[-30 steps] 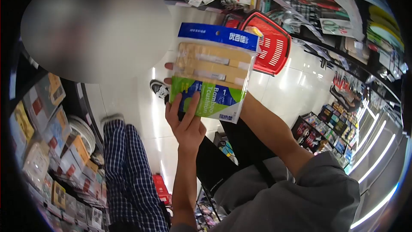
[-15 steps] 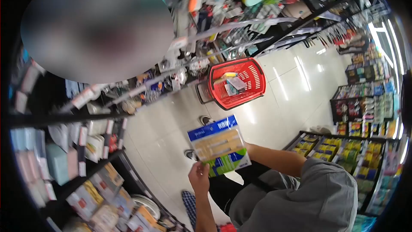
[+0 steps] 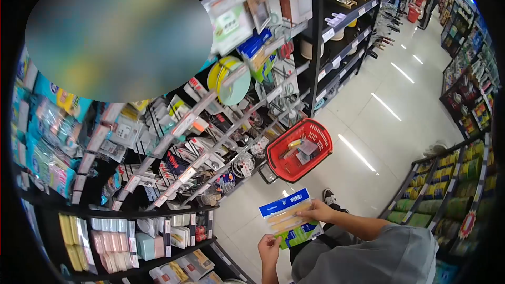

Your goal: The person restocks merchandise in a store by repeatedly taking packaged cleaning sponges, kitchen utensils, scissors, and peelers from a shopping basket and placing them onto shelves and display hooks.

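Note:
A flat clear packet [image 3: 286,221] with a blue header, pale wooden pieces inside and a green lower part is held low in front of my body. My right hand [image 3: 319,211] grips its right edge, thumb over the front. At its lower left corner my left hand [image 3: 269,247] pinches the edge with closed fingers. Beyond the packet, a red basket [image 3: 300,150] with a few small packaged items in it stands on the floor against the shelf.
Hanging goods [image 3: 179,158] fill the rack at the left and ahead. A black shelf unit [image 3: 342,31] holds pans and boxes. Low shelves [image 3: 442,179] with yellow and green packs stand at the right. Far down the aisle a person [image 3: 430,2] stands near red baskets.
The view has swung toward the rack and down the aisle. The packet now appears lower in view, and my right hand has come into sight on its edge. The person in checked trousers is out of view.

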Demonstrator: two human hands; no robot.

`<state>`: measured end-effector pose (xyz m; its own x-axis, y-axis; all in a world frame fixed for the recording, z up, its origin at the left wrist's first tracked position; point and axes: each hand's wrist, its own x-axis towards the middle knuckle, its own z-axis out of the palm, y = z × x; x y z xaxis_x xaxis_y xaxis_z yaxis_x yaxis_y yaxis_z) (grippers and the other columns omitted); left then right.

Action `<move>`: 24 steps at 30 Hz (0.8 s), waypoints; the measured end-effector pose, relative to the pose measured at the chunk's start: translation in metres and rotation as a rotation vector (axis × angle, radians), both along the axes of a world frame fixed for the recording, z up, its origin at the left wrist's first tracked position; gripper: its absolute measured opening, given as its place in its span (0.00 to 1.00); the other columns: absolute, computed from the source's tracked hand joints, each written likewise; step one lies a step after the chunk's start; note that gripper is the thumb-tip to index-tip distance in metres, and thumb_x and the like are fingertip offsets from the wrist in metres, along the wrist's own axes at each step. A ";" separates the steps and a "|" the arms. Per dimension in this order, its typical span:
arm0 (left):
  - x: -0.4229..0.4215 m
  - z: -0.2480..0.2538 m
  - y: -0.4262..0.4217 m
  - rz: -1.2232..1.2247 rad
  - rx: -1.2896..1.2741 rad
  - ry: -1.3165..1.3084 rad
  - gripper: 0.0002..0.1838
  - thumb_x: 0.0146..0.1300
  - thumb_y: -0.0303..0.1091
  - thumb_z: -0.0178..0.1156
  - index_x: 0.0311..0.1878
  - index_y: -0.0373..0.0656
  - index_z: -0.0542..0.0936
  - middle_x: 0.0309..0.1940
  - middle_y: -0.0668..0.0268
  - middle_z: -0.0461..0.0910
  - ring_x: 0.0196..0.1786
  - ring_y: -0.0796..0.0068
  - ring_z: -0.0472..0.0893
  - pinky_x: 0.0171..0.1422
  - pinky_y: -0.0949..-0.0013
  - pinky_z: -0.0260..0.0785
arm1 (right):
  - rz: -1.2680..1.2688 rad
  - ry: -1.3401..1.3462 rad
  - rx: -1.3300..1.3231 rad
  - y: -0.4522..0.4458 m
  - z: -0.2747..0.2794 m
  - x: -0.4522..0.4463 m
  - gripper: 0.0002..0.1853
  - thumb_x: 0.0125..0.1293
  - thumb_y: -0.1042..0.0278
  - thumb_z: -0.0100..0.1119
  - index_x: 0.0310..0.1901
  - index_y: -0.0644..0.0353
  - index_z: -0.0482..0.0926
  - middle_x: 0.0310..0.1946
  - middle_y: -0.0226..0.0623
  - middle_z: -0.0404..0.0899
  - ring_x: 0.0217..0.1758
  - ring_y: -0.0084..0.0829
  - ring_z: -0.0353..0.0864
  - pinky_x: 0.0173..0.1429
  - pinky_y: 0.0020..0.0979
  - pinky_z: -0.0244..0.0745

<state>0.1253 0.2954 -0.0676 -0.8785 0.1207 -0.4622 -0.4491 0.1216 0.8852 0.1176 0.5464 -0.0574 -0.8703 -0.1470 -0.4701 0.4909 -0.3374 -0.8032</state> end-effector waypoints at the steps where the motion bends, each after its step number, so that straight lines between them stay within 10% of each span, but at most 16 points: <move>1: 0.003 0.007 0.021 0.012 -0.011 0.011 0.08 0.53 0.19 0.66 0.34 0.38 0.75 0.22 0.74 0.73 0.23 0.88 0.67 0.26 0.81 0.59 | 0.012 0.011 -0.011 0.020 0.004 0.003 0.14 0.63 0.65 0.63 0.47 0.63 0.80 0.41 0.31 0.82 0.42 0.20 0.78 0.49 0.26 0.73; 5: -0.011 0.046 0.123 -0.111 0.223 0.128 0.20 0.56 0.17 0.61 0.51 0.39 0.70 0.47 0.63 0.74 0.55 0.74 0.73 0.58 0.70 0.66 | -0.061 0.022 0.002 0.101 0.018 0.015 0.13 0.61 0.69 0.64 0.46 0.64 0.81 0.39 0.34 0.83 0.40 0.22 0.80 0.48 0.26 0.74; 14: -0.066 0.084 0.248 -0.114 0.132 0.314 0.18 0.54 0.22 0.66 0.47 0.36 0.73 0.37 0.65 0.79 0.40 0.79 0.79 0.46 0.76 0.72 | -0.082 0.052 0.081 0.197 0.042 0.020 0.10 0.58 0.70 0.67 0.40 0.65 0.83 0.35 0.32 0.83 0.36 0.20 0.79 0.43 0.24 0.74; 24: -0.147 0.077 0.277 -0.204 0.044 0.493 0.10 0.53 0.29 0.69 0.36 0.36 0.80 0.27 0.67 0.80 0.30 0.82 0.77 0.37 0.76 0.69 | -0.384 0.493 0.637 0.214 0.079 -0.074 0.29 0.52 0.69 0.71 0.56 0.60 0.72 0.43 0.37 0.80 0.46 0.27 0.79 0.50 0.28 0.73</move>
